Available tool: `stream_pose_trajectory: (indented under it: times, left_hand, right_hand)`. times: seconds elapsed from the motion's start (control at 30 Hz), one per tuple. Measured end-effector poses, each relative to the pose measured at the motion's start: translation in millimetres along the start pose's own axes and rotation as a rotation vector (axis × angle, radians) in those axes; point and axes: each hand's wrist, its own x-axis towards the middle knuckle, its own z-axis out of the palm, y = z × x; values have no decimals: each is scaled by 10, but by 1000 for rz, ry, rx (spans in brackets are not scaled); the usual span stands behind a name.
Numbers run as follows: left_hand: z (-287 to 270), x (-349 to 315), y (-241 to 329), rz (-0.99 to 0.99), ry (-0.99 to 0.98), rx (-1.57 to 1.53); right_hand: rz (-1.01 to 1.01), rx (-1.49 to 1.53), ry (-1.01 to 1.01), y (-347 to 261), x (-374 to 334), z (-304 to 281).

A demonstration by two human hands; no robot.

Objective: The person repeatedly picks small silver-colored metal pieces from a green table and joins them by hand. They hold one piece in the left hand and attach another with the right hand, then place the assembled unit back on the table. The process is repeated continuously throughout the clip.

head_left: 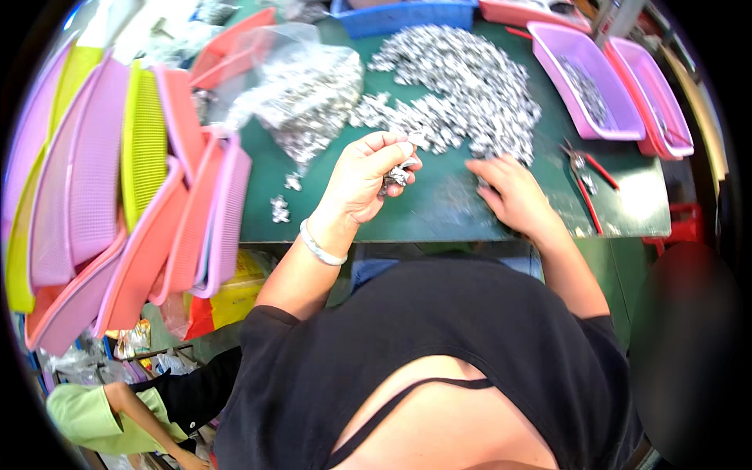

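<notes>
My left hand (374, 174) is raised over the near part of the table, its fingers closed around several small silvery metal parts (398, 177). A bangle circles that wrist. To its right, my right hand (513, 192) rests low on the tabletop at the near edge of a big heap of small silvery metal parts (462, 82). Its thumb and fingers are apart, and a bit of grey metal shows between them; whether they touch it I cannot tell. A clear plastic bag (301, 86) with more such parts lies left of the heap, some loose pieces (280, 208) near it.
Red-handled pliers (583, 184) lie on the green table (439, 219) at right. Beyond them stand a purple basket (576, 117) holding parts and a pink one (666, 141). Stacked coloured baskets (145, 172) crowd the left side. A person in a green top (98, 415) is at lower left.
</notes>
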Motion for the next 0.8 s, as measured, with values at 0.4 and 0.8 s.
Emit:
stream_pose_trajectory:
  times: [0.4,0.8]
  left_hand:
    - [-822,293,1802,697,645,1015]
    - [-1228,455,1539,428,322,1474]
  right_hand:
    - [-8,17,44,-14,28,25]
    - [18,31,189,48,-54,-7]
